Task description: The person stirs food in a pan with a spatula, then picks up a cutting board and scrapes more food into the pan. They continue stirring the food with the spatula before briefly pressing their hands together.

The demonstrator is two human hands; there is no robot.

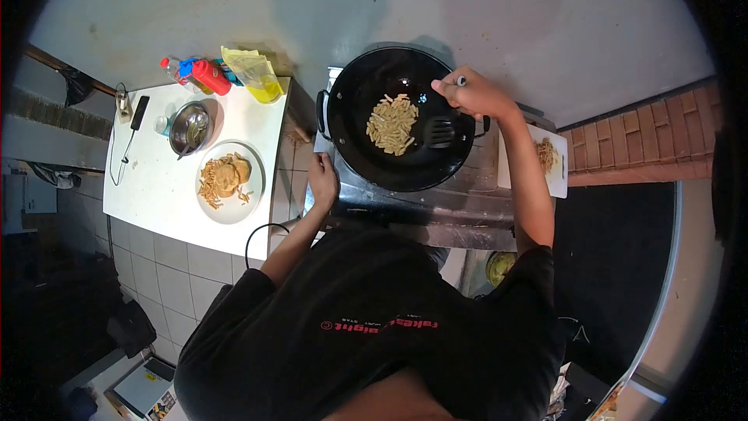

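A black wok [362, 82] with two side handles sits on the stove [374, 203]. Pale, stick-shaped food pieces [392, 125] lie in a heap on its floor. My right hand [477, 95] is closed round the handle of a black slotted spatula [439, 135], above the wok's right side. The spatula's head is inside the wok, to the right of the heap and apart from it. My left hand [322, 181] rests at the stove's left front edge with its fingers curled there, below the wok's left handle; part of its grip is hidden.
On the white table [156, 210] at left are a plate [226, 215] of browned food, a metal bowl [181, 136], a red bottle [210, 78], a yellow pouch [257, 78] and a black-handled tool [140, 113]. A white board [557, 183] with food bits lies right of the stove.
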